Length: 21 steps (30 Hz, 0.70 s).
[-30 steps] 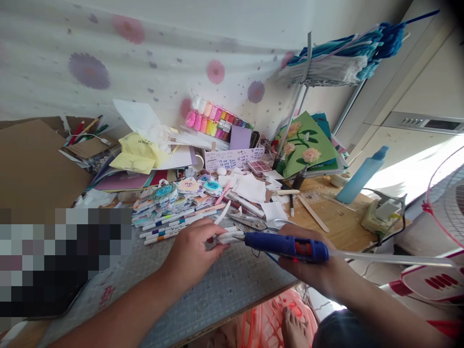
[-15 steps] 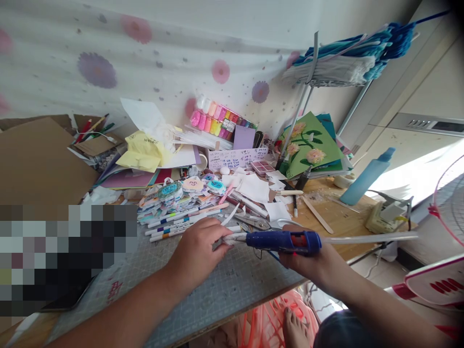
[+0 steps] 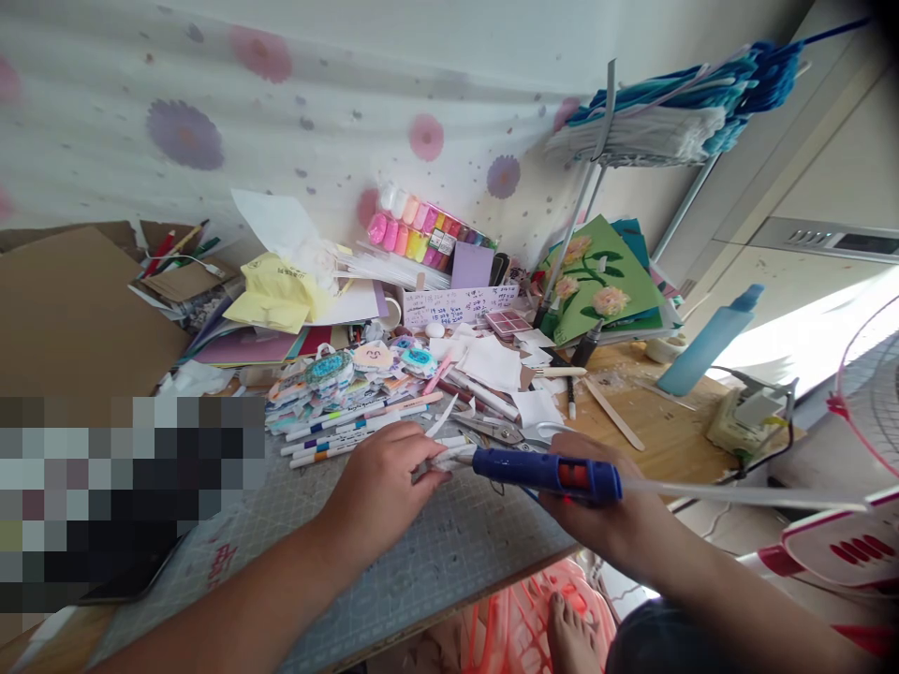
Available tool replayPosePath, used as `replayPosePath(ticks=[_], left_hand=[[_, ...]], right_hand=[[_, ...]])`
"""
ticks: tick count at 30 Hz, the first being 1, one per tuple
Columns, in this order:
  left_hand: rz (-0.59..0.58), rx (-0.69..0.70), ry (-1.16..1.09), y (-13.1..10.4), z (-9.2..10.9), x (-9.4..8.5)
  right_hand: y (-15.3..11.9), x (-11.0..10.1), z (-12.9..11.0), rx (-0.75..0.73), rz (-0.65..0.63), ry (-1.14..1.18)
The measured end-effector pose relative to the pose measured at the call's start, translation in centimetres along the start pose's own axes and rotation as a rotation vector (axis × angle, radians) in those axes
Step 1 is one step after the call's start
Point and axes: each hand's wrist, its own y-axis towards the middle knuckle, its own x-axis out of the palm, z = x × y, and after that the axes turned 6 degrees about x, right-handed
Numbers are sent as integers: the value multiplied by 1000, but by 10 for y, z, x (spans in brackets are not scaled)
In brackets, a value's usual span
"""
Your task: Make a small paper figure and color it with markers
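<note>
A small white piece (image 3: 449, 457), with a thin strip curling up from it, is pinched between the thumb and fingers of my left hand (image 3: 393, 479). My right hand (image 3: 611, 524) grips a blue glue gun (image 3: 544, 473) by its handle, and the nozzle meets the white piece at my left fingertips. A long translucent glue stick (image 3: 737, 494) sticks out of the gun's rear. Silver scissors (image 3: 498, 431) lie just behind the nozzle. The gun's body hides some of my right fingers.
Markers (image 3: 365, 426) and a pile of paper cutouts (image 3: 316, 384) lie behind my left hand on the grey cutting mat (image 3: 449, 552). To the right stand a blue bottle (image 3: 709, 342) and a power strip (image 3: 748, 421); a cardboard box (image 3: 84, 309) is at the left.
The glue gun has shifted slightly left, and its rear has tipped down, with the glue stick now lower and reaching farther right. My left hand has barely moved.
</note>
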Motion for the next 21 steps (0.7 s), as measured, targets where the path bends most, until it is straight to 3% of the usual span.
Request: replayPosePath(ticks=[8,17,19,21], left_hand=[[-37,-112,-12,3,5,-2],[-69,-205,-97,2,8,-1],[-83,-220,-121,3,8,-1],[-88,-238,-133,4,8,-1]], right_hand=[[0,1,3,-300,100,-180],[-9,8,-1,-483,146,-434],[-4,5,10,-452,207,-375],[7,-3,31,-278,314,-162]])
